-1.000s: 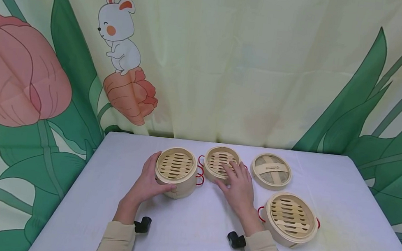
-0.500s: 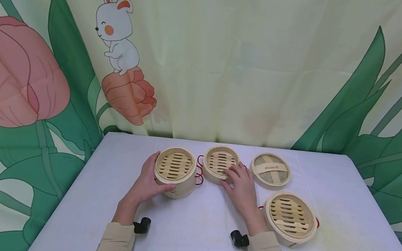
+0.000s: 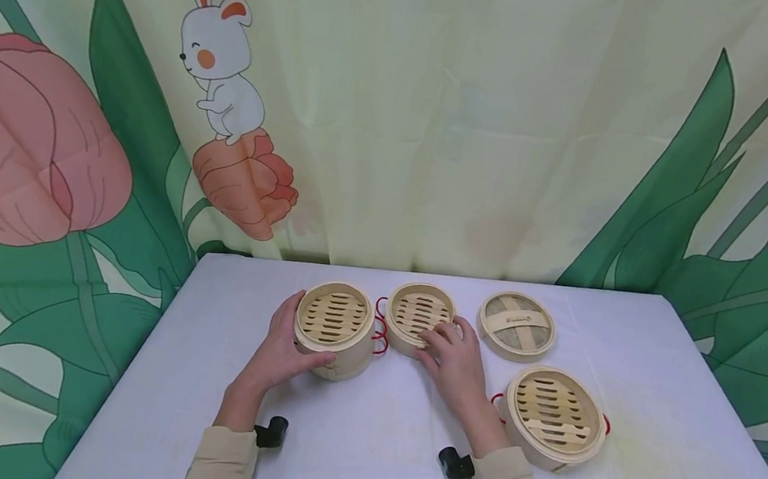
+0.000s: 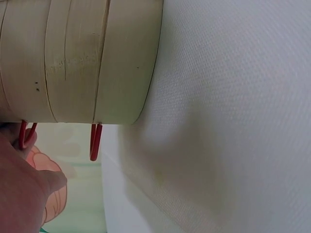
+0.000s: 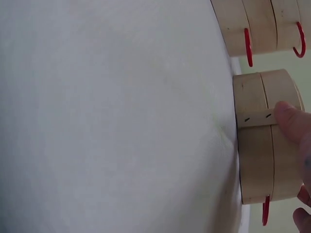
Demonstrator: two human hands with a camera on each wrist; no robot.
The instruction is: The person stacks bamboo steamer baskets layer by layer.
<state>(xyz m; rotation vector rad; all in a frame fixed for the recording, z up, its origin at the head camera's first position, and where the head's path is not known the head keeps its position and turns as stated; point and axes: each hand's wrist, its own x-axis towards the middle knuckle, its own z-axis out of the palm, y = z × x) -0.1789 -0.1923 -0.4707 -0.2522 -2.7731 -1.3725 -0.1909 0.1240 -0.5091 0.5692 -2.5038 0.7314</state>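
A stack of round bamboo steamer baskets [image 3: 335,321] with a slatted top stands at the left of the table. My left hand [image 3: 281,346] holds this stack by its left side, thumb across the front; red handles [image 4: 95,143] stick out of it in the left wrist view. To its right sits a single bamboo steamer basket [image 3: 417,310]. My right hand [image 3: 458,366] grips the near right part of its rim. In the right wrist view the thumb [image 5: 290,119] presses on its side wall [image 5: 257,162]. Parts of the right fingers are out of that view.
A bamboo steamer lid [image 3: 518,326] with a crossed strap lies at the back right. A larger bamboo steamer basket [image 3: 556,417] with red handles stands at the front right. White cloth covers the table [image 3: 359,458]; a printed curtain [image 3: 482,124] hangs behind.
My right fingers have shifted from over the slats to the near rim of the single basket. That basket has slid slightly nearer to me. My left hand stays on the stack.
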